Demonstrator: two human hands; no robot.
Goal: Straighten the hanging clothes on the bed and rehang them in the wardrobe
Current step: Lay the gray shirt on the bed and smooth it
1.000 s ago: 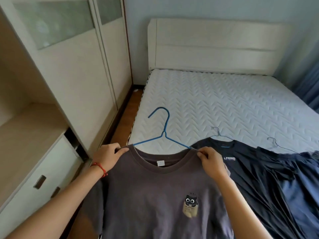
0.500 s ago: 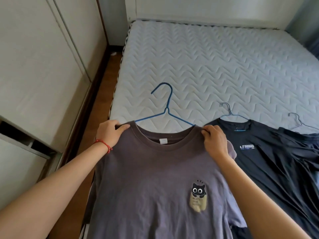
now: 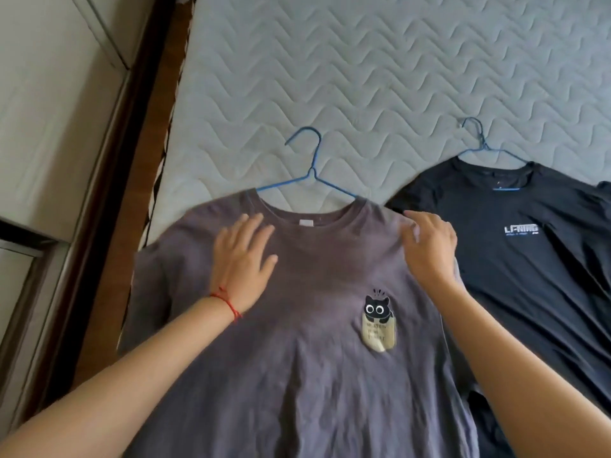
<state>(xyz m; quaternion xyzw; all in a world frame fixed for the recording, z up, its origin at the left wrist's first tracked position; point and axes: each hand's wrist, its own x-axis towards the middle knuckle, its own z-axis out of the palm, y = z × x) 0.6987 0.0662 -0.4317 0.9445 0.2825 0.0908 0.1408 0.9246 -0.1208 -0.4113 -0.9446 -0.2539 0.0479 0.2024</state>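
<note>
A grey-purple T-shirt (image 3: 297, 375) with a cat print lies face up on the mattress (image 3: 380, 77), threaded on a blue wire hanger (image 3: 310, 170) whose hook points away from me. My left hand (image 3: 243, 259), with a red string at the wrist, presses flat on the shirt's chest just below the collar, fingers spread. My right hand (image 3: 429, 246) rests on the shirt's right shoulder with fingers lightly bent; its thumb is hidden. A black T-shirt (image 3: 529, 259) on its own blue hanger (image 3: 479, 143) lies to the right, touching the grey one.
The wardrobe's pale doors (image 3: 49, 110) stand at the left across a narrow strip of wooden floor (image 3: 158, 94). The grey shirt's left sleeve hangs past the bed edge. Another dark garment (image 3: 605, 190) shows at the far right edge.
Both hands let go of the shirt's shoulders. The left hand moved inward and flattened on the chest, and the shirt now lies flat. The camera tilted down; the headboard left the view.
</note>
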